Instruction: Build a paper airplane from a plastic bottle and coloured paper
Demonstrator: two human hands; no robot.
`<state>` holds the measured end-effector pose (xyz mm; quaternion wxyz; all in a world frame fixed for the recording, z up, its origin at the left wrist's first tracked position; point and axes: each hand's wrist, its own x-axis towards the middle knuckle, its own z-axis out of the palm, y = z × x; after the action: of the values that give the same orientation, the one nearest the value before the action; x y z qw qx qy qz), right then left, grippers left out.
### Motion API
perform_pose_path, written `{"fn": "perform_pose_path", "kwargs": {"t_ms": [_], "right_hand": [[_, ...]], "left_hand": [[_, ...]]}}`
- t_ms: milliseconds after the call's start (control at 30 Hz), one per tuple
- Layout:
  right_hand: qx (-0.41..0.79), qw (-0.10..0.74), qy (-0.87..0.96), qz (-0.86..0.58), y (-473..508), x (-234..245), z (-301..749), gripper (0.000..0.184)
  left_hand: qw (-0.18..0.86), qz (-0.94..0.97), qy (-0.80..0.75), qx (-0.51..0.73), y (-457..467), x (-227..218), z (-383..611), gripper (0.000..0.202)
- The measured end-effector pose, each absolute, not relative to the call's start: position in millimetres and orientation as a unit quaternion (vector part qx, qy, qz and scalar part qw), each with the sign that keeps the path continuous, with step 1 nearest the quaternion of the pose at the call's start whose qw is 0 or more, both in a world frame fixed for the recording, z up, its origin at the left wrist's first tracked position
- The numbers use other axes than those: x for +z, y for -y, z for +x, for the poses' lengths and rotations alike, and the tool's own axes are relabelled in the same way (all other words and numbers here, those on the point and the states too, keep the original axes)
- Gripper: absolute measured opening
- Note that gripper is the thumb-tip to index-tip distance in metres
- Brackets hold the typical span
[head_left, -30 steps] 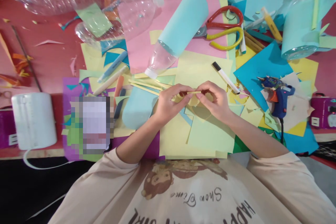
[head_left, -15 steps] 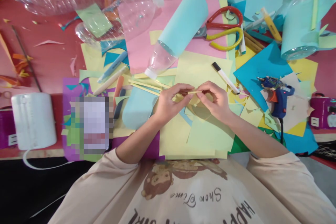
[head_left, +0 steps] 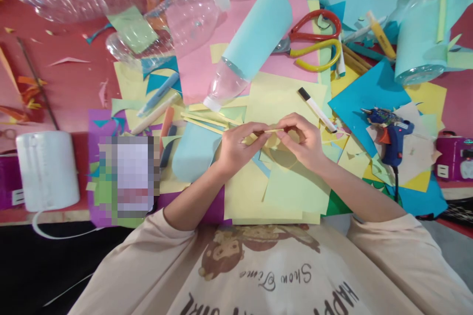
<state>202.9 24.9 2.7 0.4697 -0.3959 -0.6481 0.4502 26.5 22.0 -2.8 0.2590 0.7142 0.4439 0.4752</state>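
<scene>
Left hand (head_left: 240,146) pinching, right hand (head_left: 306,143) pinching, forearms (head_left: 194,195) angled inward

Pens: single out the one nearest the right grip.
The white pen with the black cap, slanting just beyond the right grip. The yellow pen lies farther off, beside the far-right wrapped bottle; the blue pen lies well left.

Red tbl top (head_left: 74,76) spreads L of & beyond grip, pinker far R. Pale front edge (head_left: 66,215) on near side of grip, L & R. Low L of grip, v. dark area (head_left: 29,266), floor or cloth unclear; grey patch (head_left: 454,245) low R. Light soft, fairly even.
</scene>
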Motion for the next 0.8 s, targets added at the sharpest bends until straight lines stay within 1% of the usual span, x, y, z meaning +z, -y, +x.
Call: {"fn": "perform_pose_path", "kwargs": {"t_ms": [233,367,500,667,800], "right_hand": [[0.438,0.474,0.655,-0.393,-24.9,4.6,201.8,0.004],[0.434,0.467,0.662,-0.394,-24.5,4.4,202.7,0.003],[0.446,0.458,0.659,-0.398,-24.3,5.0,202.4,0.002],[0.447,0.455,0.657,-0.401,-24.8,5.7,201.9,0.004],[0.446,0.457,0.66,-0.395,-24.6,5.7,201.8,0.005]], "left_hand": [[0.245,0.722,-0.441,0.473,-22.0,-1.2,28.1,0.007],[0.253,0.726,-0.435,0.469,-22.3,0.7,28.0,0.007],[0.278,0.713,-0.437,0.473,-22.2,1.8,27.4,0.006],[0.342,0.684,-0.442,0.47,-21.8,1.9,27.3,0.003],[0.35,0.683,-0.451,0.456,-22.2,2.1,27.1,0.006]]}}
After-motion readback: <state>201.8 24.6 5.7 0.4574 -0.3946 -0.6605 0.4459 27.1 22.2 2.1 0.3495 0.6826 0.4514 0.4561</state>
